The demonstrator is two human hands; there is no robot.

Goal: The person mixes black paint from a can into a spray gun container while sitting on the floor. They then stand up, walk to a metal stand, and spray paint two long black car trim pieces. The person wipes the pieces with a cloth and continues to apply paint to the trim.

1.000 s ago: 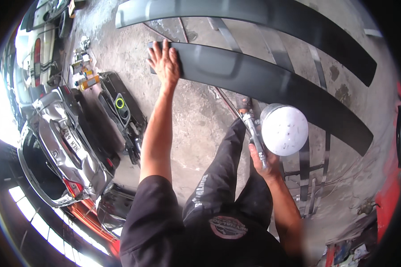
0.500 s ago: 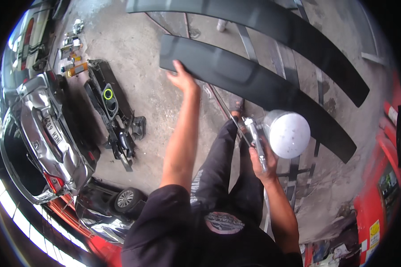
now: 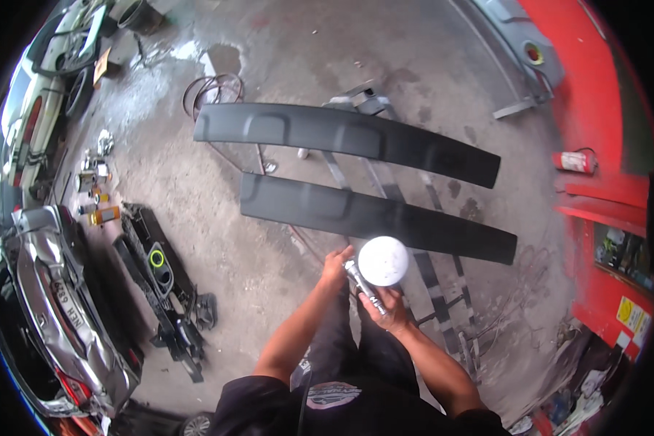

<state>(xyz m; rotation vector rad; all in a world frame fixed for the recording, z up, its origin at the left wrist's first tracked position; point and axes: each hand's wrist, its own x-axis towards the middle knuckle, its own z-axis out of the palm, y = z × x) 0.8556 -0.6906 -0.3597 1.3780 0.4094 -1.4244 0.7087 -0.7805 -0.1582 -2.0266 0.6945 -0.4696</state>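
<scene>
Spray gun (image 3: 365, 287) grip hidden in right hand (image 3: 391, 309); nozzle unclear.

The right hand (image 3: 391, 309) held a spray gun (image 3: 367, 287) with a white cup (image 3: 383, 261) on top, and the left hand (image 3: 336, 263) touched the gun's front end. Just beyond them two long dark grey panels (image 3: 370, 214) lay across a metal stand (image 3: 443, 305) over the concrete floor (image 3: 218, 240). A damaged silver car (image 3: 58, 305) stood off to the left.

The left hand (image 3: 336, 263) is withdrawn from the near dark panel (image 3: 378, 216), on which it was laid flat earlier, and is now placed at the front of the spray gun (image 3: 365, 287). The gun, gripped in the right hand (image 3: 391, 307), is now drawn back from the panel.
</scene>
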